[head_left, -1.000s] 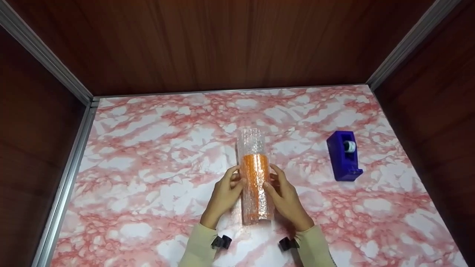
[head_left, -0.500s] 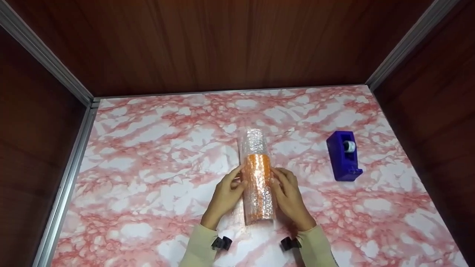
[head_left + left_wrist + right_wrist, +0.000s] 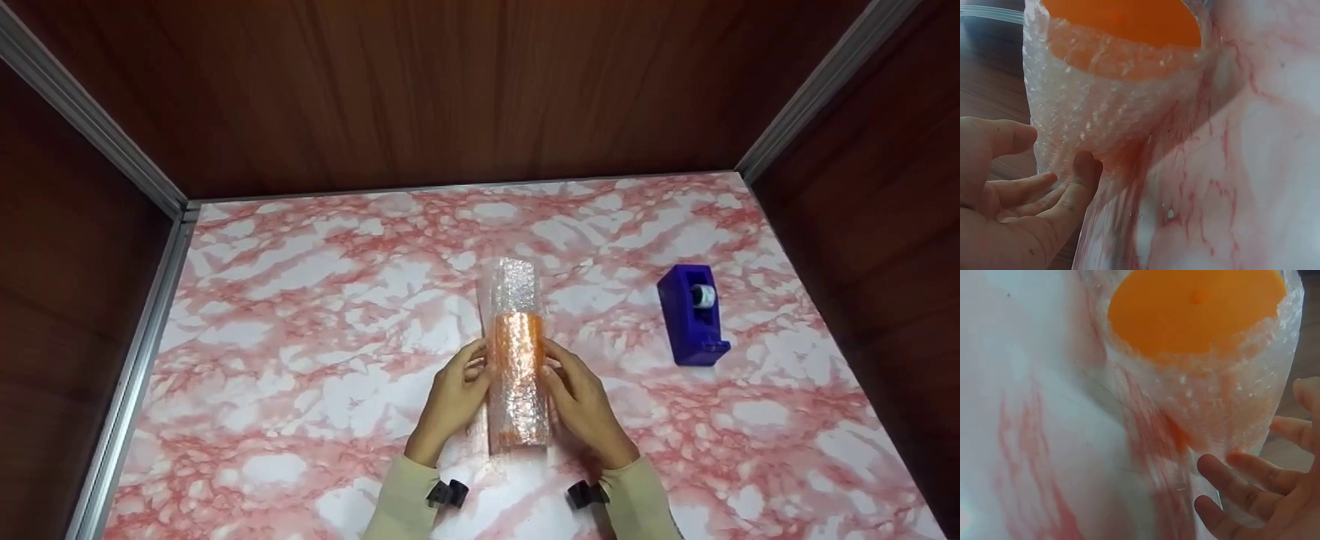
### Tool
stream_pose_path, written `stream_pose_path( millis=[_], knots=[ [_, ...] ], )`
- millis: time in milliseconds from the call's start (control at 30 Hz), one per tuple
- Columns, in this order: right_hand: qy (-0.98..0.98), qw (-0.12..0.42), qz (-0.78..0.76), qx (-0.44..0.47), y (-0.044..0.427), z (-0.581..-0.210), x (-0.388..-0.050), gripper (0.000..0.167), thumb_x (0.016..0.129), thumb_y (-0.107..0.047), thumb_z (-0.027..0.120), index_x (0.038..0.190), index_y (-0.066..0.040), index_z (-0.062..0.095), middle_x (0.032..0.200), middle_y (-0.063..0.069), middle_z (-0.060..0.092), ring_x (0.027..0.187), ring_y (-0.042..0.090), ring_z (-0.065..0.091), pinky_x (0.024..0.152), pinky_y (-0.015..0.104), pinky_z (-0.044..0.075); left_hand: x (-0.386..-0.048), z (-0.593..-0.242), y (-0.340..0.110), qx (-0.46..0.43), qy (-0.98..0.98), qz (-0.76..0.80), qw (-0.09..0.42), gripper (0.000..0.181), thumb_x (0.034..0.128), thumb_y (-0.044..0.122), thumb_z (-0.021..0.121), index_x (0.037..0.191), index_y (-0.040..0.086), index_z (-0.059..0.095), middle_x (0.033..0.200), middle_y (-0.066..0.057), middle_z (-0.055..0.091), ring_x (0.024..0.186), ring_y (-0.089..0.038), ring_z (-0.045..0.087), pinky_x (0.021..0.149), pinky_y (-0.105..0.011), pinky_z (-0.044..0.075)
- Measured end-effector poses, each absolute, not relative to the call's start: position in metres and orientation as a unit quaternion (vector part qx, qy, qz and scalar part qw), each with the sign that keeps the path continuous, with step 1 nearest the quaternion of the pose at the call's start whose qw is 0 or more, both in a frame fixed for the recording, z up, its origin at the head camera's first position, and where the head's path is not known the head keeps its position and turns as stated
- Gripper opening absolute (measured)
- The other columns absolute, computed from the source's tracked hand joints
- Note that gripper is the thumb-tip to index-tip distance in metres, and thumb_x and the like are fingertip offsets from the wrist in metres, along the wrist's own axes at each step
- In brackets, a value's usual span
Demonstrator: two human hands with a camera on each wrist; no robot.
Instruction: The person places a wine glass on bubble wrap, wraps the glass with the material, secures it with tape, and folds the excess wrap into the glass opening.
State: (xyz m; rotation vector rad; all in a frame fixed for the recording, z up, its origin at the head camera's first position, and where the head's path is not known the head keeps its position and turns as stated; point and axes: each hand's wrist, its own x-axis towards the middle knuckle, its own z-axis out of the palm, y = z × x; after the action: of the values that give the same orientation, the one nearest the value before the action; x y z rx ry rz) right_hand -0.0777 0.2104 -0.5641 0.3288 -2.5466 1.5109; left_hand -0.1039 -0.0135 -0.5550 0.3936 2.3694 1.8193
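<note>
An orange cylinder [image 3: 517, 337] wrapped in clear bubble wrap [image 3: 517, 281] lies lengthwise on the table, the wrap reaching beyond its far end. My left hand [image 3: 453, 397] touches its left side; in the left wrist view the thumb and loosely bent fingers [image 3: 1086, 166] rest against the wrap. On the opposite side, my right hand [image 3: 587, 405] rests with the thumb near the upper surface. The right wrist view shows its relaxed, spread fingers [image 3: 1258, 478] beside the wrap and the cylinder's round orange end [image 3: 1196, 315].
A purple tape dispenser [image 3: 691, 319] with a roll of tape stands on the right part of the pink-and-white marbled table [image 3: 300, 315]. Dark wooden panels [image 3: 450, 90] with metal edging enclose the back and sides.
The wrapped cylinder shifted slightly right, then slightly back left, and the glossy pattern on its wrap changed. Both hands stayed beside it, while the right fingers shifted a little.
</note>
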Motion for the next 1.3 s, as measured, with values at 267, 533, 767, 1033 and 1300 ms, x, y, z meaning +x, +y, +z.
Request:
stream_pose_path(
  millis=[267,533,767,1033,1300],
  knots=[
    [-0.847,0.057,0.522,0.082,0.211,-0.565,-0.077,0.041,0.106,-0.021,0.053,0.146,-0.018,0.047,0.131,0.011,0.062,0.114,0.024,0.061,0.096,0.047,0.049,-0.105,-0.557,-0.008,0.138,0.782,0.606,0.042,0.043,0.1013,0.013,0.059,0.144,0.010,0.054,0.130,-0.011,0.056,0.104,-0.022,0.067,0.086,-0.034,0.055],
    [-0.869,0.128,0.468,0.097,0.211,-0.561,-0.078,0.038,0.102,-0.011,0.057,0.140,-0.006,0.057,0.127,0.012,0.058,0.114,0.029,0.051,0.096,0.050,0.044,-0.106,-0.560,-0.007,0.148,0.774,0.614,0.042,0.045,0.1001,0.010,0.060,0.145,0.010,0.053,0.129,-0.014,0.056,0.102,-0.024,0.066,0.085,-0.032,0.056],
    [-0.847,0.089,0.516,0.091,0.211,-0.564,-0.075,0.047,0.103,-0.011,0.057,0.149,-0.009,0.047,0.134,0.012,0.059,0.099,0.020,0.065,0.085,0.041,0.055,-0.106,-0.561,-0.006,0.163,0.766,0.620,0.041,0.045,0.1007,0.013,0.062,0.145,0.010,0.052,0.124,-0.012,0.057,0.107,-0.027,0.065,0.085,-0.034,0.056],
    [-0.843,0.069,0.528,0.082,0.209,-0.565,-0.074,0.046,0.103,-0.007,0.055,0.149,-0.011,0.047,0.140,0.017,0.056,0.102,0.029,0.068,0.090,0.052,0.052,-0.107,-0.558,-0.002,0.153,0.762,0.629,0.036,0.044,0.0979,0.014,0.066,0.141,0.014,0.056,0.131,-0.013,0.052,0.106,-0.026,0.063,0.088,-0.033,0.054],
    [-0.841,0.043,0.532,0.082,0.212,-0.564,-0.076,0.043,0.107,-0.020,0.050,0.148,-0.017,0.043,0.138,0.013,0.057,0.127,0.026,0.054,0.103,0.047,0.044,-0.106,-0.555,0.001,0.167,0.767,0.618,0.036,0.045,0.0987,0.013,0.065,0.143,0.015,0.055,0.133,-0.010,0.052,0.107,-0.023,0.061,0.085,-0.029,0.055]
  ],
)
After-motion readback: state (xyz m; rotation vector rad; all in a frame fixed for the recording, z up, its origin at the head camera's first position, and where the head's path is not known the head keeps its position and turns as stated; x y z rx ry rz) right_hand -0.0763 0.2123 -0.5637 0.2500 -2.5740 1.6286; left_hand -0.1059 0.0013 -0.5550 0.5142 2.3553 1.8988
